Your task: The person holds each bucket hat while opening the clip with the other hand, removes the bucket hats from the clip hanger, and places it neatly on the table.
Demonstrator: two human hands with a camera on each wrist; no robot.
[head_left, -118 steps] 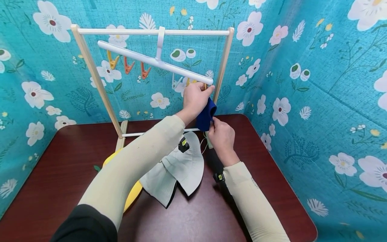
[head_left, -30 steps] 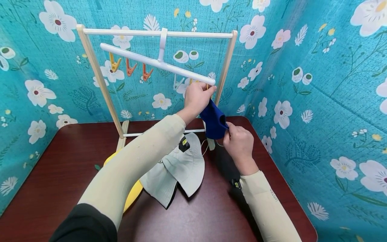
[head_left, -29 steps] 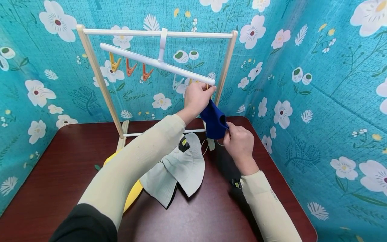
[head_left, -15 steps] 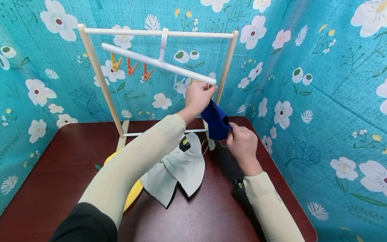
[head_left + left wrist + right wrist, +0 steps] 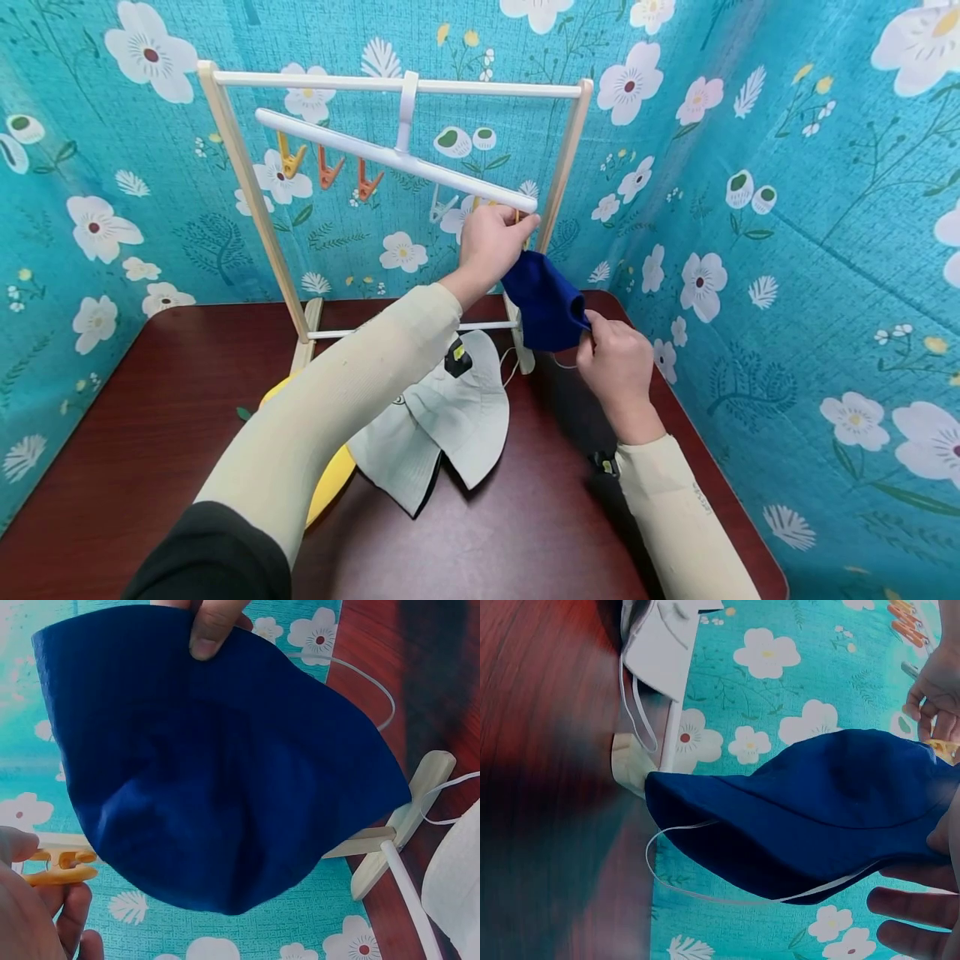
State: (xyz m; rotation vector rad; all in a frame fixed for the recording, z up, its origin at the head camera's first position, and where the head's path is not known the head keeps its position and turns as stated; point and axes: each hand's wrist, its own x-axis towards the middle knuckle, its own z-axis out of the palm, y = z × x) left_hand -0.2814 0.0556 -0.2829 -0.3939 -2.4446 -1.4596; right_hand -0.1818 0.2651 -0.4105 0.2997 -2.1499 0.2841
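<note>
A dark blue bucket hat (image 5: 551,304) with a white chin cord (image 5: 765,901) hangs in the air below the low right end of a white clip hanger (image 5: 450,177). My left hand (image 5: 491,246) pinches a yellow-orange clothespin (image 5: 60,877) at that end. The clothespin's tips lie against the hat's crown in the left wrist view; whether they bite the fabric I cannot tell. My right hand (image 5: 618,362) grips the hat's brim between thumb and fingers and draws it out to the right.
The hanger hooks over a wooden rack's top bar (image 5: 307,81). Yellow and orange clothespins (image 5: 328,171) dangle from its left half. A pale bucket hat (image 5: 465,417) lies under my left arm on the dark red table (image 5: 510,542), beside a yellow item (image 5: 330,487).
My right hand has moved right and slightly down, carrying the brim, so more of the blue hat shows. My left hand has kept its place at the hanger's end.
</note>
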